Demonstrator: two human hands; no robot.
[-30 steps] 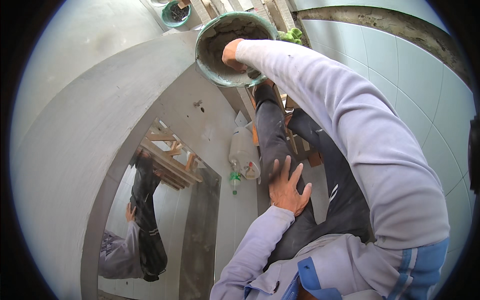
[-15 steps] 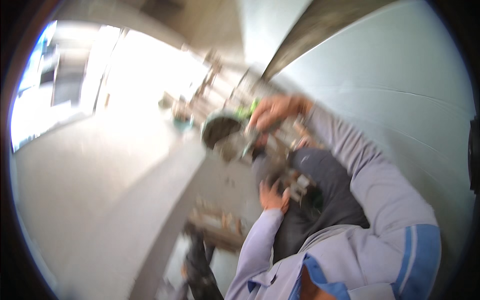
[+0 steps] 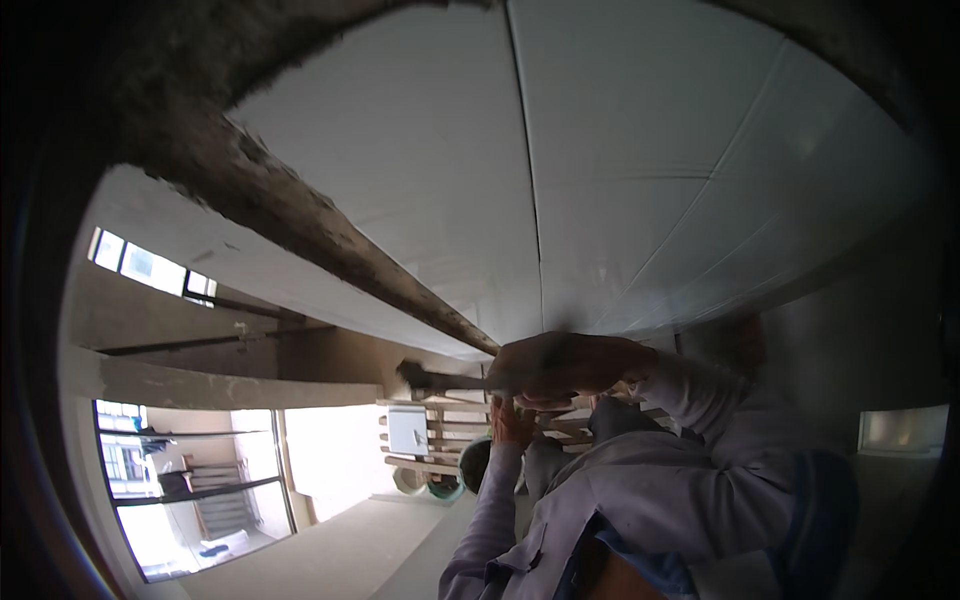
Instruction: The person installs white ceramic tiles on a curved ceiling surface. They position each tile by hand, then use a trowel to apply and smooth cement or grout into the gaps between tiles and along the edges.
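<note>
My right hand (image 3: 575, 365) is raised in front of the pale tiled wall (image 3: 630, 220), with its fingers curled. From it a short-handled tool (image 3: 455, 381), like a hammer with a small dark head, points to the left. Blur hides the exact shape of that head. My left hand (image 3: 511, 425) is just below the right one, and its fingertips are partly covered by it. Whether the left fingers hold anything does not show.
A rough brown strip (image 3: 330, 235) runs diagonally between the wall's pale tiles. Wooden slats (image 3: 450, 465) lie below, with a flat white box (image 3: 407, 430) and a dark green bucket (image 3: 474, 466) by them. A bright window (image 3: 200, 490) is at the lower left.
My view has swung up toward the tiled wall. My right hand has left the bucket area and now holds the tool. My left hand has moved up from my leg to beside the right.
</note>
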